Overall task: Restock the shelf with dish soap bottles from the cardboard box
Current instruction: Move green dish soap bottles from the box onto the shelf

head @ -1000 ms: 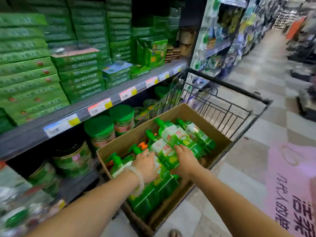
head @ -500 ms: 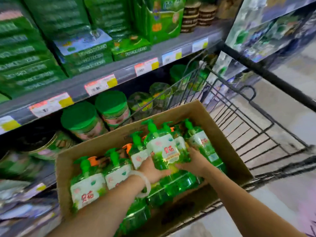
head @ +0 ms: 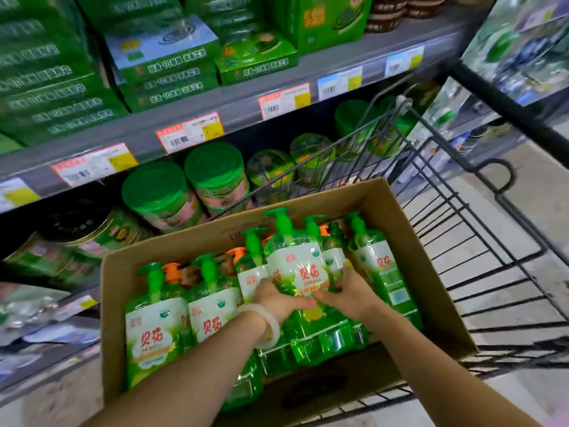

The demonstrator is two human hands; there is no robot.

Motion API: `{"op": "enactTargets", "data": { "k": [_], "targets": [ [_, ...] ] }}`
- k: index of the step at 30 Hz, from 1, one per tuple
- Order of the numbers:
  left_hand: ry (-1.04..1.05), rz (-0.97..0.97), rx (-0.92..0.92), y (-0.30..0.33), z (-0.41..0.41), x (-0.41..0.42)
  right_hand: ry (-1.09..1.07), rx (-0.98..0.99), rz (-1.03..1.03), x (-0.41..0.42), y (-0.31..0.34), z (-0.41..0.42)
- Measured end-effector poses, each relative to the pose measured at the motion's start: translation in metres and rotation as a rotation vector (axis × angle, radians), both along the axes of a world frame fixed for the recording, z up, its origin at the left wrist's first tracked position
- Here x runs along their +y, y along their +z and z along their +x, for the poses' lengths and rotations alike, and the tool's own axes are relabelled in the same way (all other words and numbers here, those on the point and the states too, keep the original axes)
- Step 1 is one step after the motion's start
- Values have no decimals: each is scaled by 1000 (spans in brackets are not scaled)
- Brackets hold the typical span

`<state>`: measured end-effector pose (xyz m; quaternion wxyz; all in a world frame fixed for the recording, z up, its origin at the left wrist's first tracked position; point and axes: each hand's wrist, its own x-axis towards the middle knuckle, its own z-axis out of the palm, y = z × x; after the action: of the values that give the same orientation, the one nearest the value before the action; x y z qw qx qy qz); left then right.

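Green pump bottle (head: 297, 269), white label

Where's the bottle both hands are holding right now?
In the head view, the held dish soap bottle sits centre-right in the cardboard box, raised above its neighbours, between left hand and right hand.

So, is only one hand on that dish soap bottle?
No, both the left hand and the right hand grip the green dish soap bottle raised above the others in the cardboard box.

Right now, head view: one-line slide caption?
Left hand and right hand grip a green pump-top dish soap bottle above the brown cardboard box in a black wire cart.
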<state>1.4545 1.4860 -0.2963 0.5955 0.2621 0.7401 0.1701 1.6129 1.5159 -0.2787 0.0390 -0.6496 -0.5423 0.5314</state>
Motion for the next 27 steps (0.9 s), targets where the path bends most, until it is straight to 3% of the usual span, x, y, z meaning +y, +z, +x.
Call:
{"op": "enactTargets", "data": {
  "k": [8,15,19,27],
  "targets": [
    [12,24,-103,8,-28,-10,-44,198,12,-15,3,-16],
    [-24,113,-99,23,-71,-34,-4,336,-189,-24,12,-44],
    [-21,209,-108,46,-105,-59,50,307,-135,-34,29,-77],
    [119,472,-36,102,-212,-154,193,471,42,-105,94,-197]
  ]
}}
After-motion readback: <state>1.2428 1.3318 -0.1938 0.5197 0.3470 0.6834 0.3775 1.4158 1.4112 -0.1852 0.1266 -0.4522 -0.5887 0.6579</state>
